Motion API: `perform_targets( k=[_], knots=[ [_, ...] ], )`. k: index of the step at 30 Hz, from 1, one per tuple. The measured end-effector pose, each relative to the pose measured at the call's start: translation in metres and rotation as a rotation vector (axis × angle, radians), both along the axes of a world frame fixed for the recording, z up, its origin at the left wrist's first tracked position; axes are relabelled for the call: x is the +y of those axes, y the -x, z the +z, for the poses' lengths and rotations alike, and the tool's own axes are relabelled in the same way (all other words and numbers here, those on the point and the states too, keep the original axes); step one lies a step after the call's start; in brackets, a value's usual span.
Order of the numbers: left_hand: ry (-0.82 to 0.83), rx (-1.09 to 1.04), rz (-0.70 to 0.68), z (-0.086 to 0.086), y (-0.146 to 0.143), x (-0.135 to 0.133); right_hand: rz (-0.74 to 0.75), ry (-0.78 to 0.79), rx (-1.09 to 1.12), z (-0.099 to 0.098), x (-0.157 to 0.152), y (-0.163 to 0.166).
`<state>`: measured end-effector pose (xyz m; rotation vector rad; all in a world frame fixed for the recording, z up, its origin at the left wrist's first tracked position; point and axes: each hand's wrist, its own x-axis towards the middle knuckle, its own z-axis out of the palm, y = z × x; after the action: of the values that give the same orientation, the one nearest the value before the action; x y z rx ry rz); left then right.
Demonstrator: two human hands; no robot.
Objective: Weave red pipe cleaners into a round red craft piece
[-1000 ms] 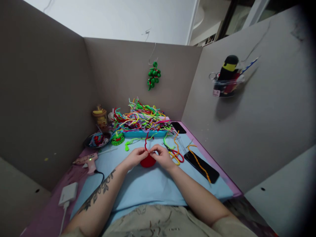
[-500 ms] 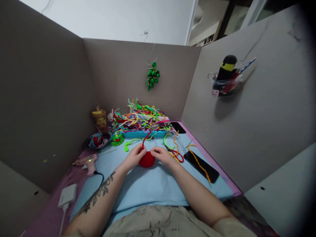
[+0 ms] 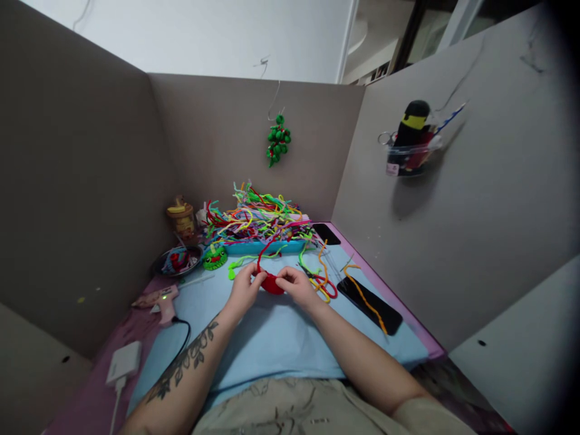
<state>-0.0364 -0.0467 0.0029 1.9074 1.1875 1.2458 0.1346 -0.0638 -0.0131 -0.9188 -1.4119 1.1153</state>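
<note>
A round red coil of pipe cleaner (image 3: 272, 283) sits between my two hands above the light blue mat (image 3: 267, 344). My left hand (image 3: 243, 289) pinches its left side, fingers closed on it. My right hand (image 3: 296, 286) grips its right side, fingers curled. A loose red tail of the pipe cleaner (image 3: 263, 252) curves up and back from the coil toward the pile.
A teal tray heaped with coloured pipe cleaners (image 3: 258, 219) stands at the back. A pink glue gun (image 3: 158, 299), white adapter (image 3: 123, 361), dark bowl (image 3: 176, 261) and green frog figure (image 3: 214, 258) lie left. Two black phones (image 3: 369, 305) (image 3: 327, 234) and loose pipe cleaners (image 3: 322, 284) lie right.
The red coil has tipped from facing me to nearly edge-on and moved slightly away. Both hands shifted with it, and the red tail swung to the left.
</note>
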Motion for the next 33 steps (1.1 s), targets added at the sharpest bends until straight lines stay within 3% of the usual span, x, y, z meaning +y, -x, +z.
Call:
perform_targets(
  k=[3,7,15,21,28,33],
  knots=[
    [-0.016,-0.016,-0.049,-0.001,0.0,0.001,0.03,-0.001,0.015,0.002,-0.003,0.001],
    [0.087,-0.053,-0.157,-0.002,-0.003,0.0,0.047,-0.008,0.012,0.0,-0.002,0.0],
    [0.13,-0.146,-0.086,-0.005,-0.001,0.005,0.026,0.046,0.089,-0.002,0.005,-0.005],
    [0.161,-0.238,-0.106,-0.003,0.003,0.007,0.159,0.084,0.104,-0.002,0.007,-0.008],
    [0.112,-0.189,-0.099,0.0,-0.001,0.002,0.048,0.099,0.164,-0.007,0.01,-0.002],
    [0.074,-0.131,0.029,-0.001,0.0,0.002,-0.051,0.101,0.205,-0.008,0.015,-0.002]
  ],
)
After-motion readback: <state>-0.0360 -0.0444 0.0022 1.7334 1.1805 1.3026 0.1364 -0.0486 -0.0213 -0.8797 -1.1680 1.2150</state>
